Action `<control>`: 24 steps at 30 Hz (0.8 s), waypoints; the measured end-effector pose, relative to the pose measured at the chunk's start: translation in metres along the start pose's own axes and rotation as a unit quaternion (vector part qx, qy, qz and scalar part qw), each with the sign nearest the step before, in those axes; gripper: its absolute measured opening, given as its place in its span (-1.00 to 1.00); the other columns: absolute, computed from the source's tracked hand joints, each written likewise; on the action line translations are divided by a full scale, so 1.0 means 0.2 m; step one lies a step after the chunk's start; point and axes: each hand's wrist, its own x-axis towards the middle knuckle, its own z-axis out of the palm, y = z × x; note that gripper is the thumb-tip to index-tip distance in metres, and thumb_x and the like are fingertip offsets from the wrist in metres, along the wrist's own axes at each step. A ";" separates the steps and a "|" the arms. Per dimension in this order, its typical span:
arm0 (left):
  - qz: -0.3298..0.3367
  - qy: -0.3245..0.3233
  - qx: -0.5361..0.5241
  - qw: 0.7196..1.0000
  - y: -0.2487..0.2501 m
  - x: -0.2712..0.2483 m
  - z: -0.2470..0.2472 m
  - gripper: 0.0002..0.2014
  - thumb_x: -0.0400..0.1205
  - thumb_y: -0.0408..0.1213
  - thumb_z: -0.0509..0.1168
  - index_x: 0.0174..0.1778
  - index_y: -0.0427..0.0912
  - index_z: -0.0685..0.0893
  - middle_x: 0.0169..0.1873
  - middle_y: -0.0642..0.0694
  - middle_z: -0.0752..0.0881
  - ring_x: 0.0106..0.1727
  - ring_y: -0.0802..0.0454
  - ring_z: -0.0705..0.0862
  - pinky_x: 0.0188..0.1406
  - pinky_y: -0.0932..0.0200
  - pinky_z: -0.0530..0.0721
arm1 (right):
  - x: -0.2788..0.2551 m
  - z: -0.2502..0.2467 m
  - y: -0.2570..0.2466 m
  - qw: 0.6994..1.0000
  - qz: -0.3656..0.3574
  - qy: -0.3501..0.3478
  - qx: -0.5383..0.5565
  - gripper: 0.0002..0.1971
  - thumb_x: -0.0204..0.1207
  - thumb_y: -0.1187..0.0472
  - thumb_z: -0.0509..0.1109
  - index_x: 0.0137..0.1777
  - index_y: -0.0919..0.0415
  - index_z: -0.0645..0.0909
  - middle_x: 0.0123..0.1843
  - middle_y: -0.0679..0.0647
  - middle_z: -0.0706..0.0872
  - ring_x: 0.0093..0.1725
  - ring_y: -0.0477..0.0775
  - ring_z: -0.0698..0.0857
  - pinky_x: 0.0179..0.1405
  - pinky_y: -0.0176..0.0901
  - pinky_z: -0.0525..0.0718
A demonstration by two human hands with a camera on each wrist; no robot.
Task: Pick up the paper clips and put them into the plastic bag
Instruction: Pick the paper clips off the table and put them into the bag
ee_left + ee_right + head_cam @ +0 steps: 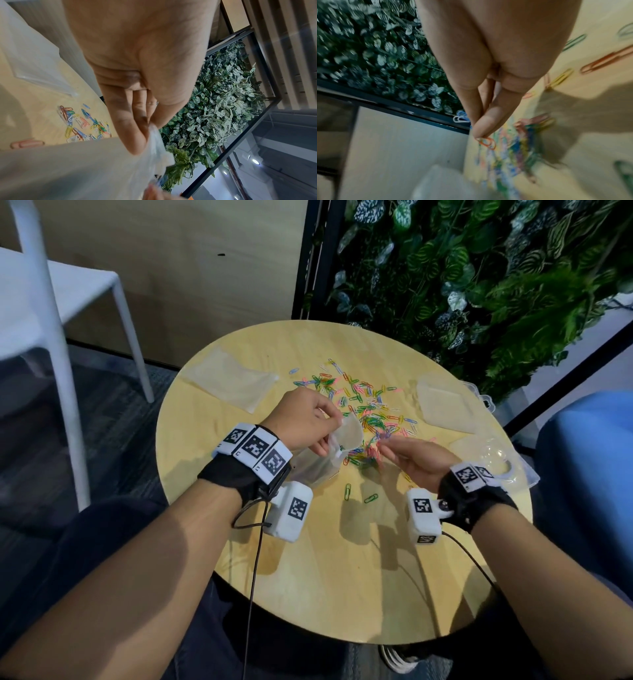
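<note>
Nearest, 2 loose paper clips (358, 494), both green, lie on the round wooden table (342, 577) just ahead of the wrist cameras. Just beyond them the left hand (301, 419) holds the plastic bag (322, 463) up off the tabletop, thumb and fingers curled and pinching the rim at the mouth; the left wrist view shows the fingertips (137, 142) pressed onto the clear film (77, 169), and the mouth is pulled open toward the right hand. Whether any clips lie inside the bag cannot be told.

Beside it, the right hand (414, 460) reaches toward the bag's mouth with its fingers drawn together into a pinch. Close up, in the right wrist view, the thumb and fingers (486, 121) are closed on a few clips: an orange clip (487, 142) hangs from the tips, and a white and a blue one (461, 117) stick out behind them. That view is blurred.

Farther on, the main pile of coloured clips (363, 402) is spread across the middle of the table, just past both hands. An empty clear bag (233, 378) lies flat at far left, another (445, 405) at far right, with a clear plastic container (493, 460) near the right edge. Behind the table stand a white chair (68, 302) and a wall of green foliage (479, 285).
</note>
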 end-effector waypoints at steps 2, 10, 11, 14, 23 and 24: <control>-0.004 0.000 -0.002 1.000 0.00 0.00 0.01 -0.91 0.69 -0.35 0.39 0.01 -0.29 0.76 -0.36 -0.31 0.83 -0.43 -0.22 0.80 -0.34 -0.02 0.85 | -0.06 0.07 -0.06 0.998 -0.032 -0.047 0.039 -0.81 0.54 0.48 0.35 0.13 0.47 0.62 -0.08 0.14 0.79 -0.13 -0.09 0.81 -0.15 -0.44 0.75; -0.011 0.007 -0.016 1.000 0.00 0.01 0.04 -0.91 0.71 -0.38 0.35 0.01 -0.29 0.75 -0.35 -0.31 0.82 -0.36 -0.26 0.83 -0.23 -0.10 0.87 | -0.13 0.30 -0.07 0.944 -0.165 -0.009 -0.285 -0.92 0.42 0.43 0.53 -0.10 0.42 0.77 -0.18 0.32 0.81 -0.20 0.18 0.82 -0.04 -0.07 0.82; -0.011 0.007 -0.020 1.000 0.00 0.01 0.04 -0.91 0.71 -0.38 0.35 0.00 -0.29 0.75 -0.36 -0.31 0.82 -0.36 -0.26 0.82 -0.23 -0.11 0.87 | -0.12 0.32 -0.07 0.918 -0.185 0.014 -0.349 -0.92 0.43 0.37 0.54 -0.10 0.35 0.80 -0.19 0.25 0.82 -0.20 0.15 0.81 -0.06 -0.04 0.81; -0.011 0.008 -0.031 0.999 -0.01 0.02 0.04 -0.91 0.71 -0.40 0.34 -0.01 -0.32 0.75 -0.34 -0.35 0.81 -0.41 -0.23 0.79 -0.23 -0.09 0.87 | -0.11 0.35 -0.06 0.859 -0.213 0.032 -0.464 -0.82 0.44 0.33 0.50 0.03 0.28 0.80 -0.13 0.09 0.79 -0.15 0.01 0.71 -0.11 -0.11 0.67; -0.002 0.035 -0.027 0.999 0.01 0.01 0.01 -0.88 0.70 -0.34 0.39 0.03 -0.33 0.77 -0.48 -0.19 0.79 -0.55 -0.03 0.76 -0.46 0.15 0.80 | -0.27 0.35 -0.16 0.851 -0.357 0.056 -0.381 -0.89 0.46 0.21 0.54 -0.04 0.09 0.84 -0.04 -0.04 0.84 -0.09 -0.13 0.79 0.05 -0.24 0.75; -0.002 0.042 -0.028 0.999 0.01 0.00 0.00 -0.88 0.70 -0.36 0.39 0.03 -0.34 0.77 -0.47 -0.21 0.78 -0.57 -0.01 0.75 -0.49 0.17 0.79 | -0.25 0.28 -0.17 0.856 -0.344 0.080 -0.377 -0.86 0.45 0.14 0.55 -0.01 0.04 0.82 -0.02 -0.05 0.83 -0.10 -0.09 0.80 0.04 -0.13 0.78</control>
